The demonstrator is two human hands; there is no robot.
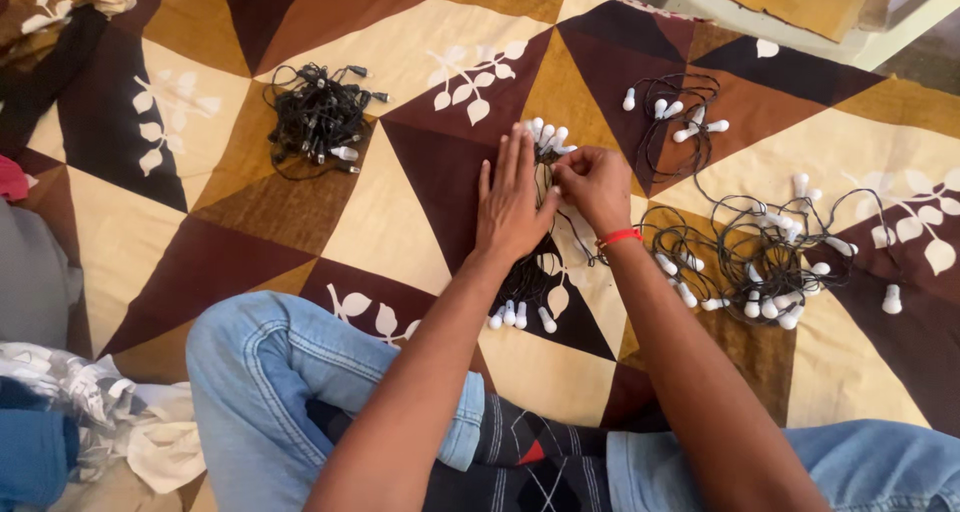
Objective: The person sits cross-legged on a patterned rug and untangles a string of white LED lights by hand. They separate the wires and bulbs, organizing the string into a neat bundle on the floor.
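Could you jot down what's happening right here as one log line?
left hand: flat on folded light string | right hand: pinching its wire | loose bulb tangle: to the right | black wire bundle: upper left

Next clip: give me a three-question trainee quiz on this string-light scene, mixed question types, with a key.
1. True or false: the left hand lies flat, fingers straight, on the folded stretch of light string.
2. Multiple choice: the bundle of black wire with almost no white bulbs lies
A. left of the hands
B. right of the hands
C. on the person's jeans
3. Fill in: the right hand wears a ____ band at the wrist.

Key: 1 true; 2 A; 3 red. The loose tangle of bulbs lies right of the hands on the patterned cloth.
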